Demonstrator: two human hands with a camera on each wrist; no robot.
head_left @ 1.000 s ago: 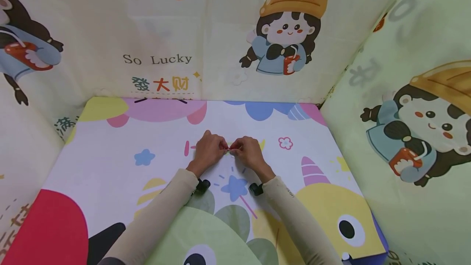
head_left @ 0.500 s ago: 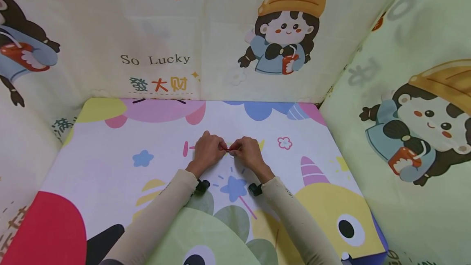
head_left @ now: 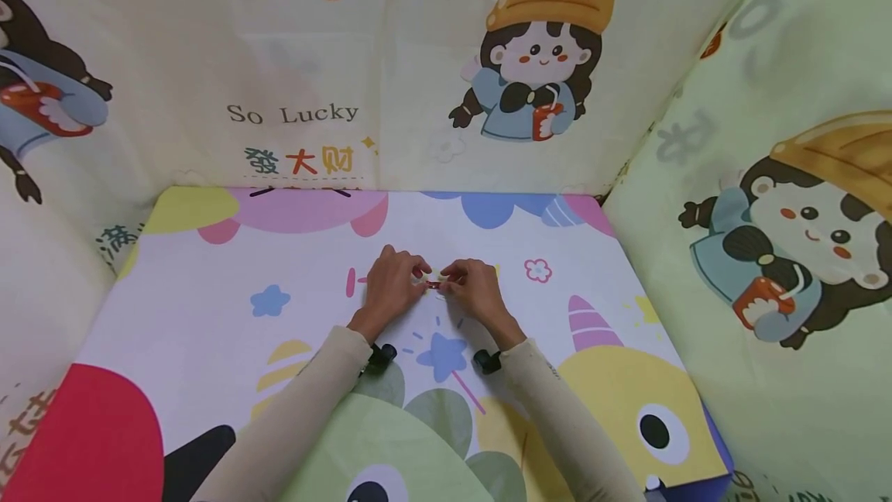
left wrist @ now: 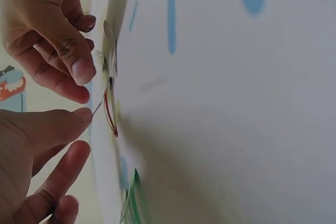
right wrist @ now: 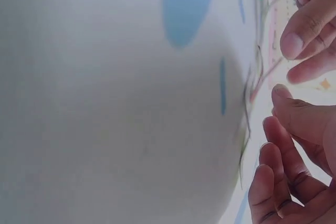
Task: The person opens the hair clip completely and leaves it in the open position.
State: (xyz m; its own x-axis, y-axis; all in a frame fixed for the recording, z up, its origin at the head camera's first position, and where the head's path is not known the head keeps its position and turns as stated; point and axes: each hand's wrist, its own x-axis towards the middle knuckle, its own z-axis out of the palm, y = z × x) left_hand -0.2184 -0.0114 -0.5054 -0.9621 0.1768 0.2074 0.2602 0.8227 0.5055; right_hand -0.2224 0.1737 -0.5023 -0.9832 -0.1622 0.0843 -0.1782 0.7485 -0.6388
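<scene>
Left grip point(head_left: 392, 285), a person's bare hand, is beyond and to the left of the blue wand star point(head_left: 443, 356) printed on the counter point(head_left: 209, 316). Its thumb reaches the near end of a small red strip point(head_left: 433, 285); I cannot tell from my feeds whether it pinches it. The strip is beyond the wand star and slightly left of its middle, between the two hands. Its long axis runs left to right on my head feed, one end pointing at each thumb; from the left wrist I see it slender and bent. Right grip point(head_left: 476, 289) is beyond and right of the wand star, fingers loosely bent, holding nothing I can make out.

Well beyond the wand star and to its left, I read the lettering "So Lucky" point(head_left: 319, 113) on the back wall point(head_left: 418, 60), with the characters 發大财 point(head_left: 300, 161) below.

Compared with half a second ago, fingertips on both sides have parted and more red shows between them; both wrists have barely shifted.
</scene>
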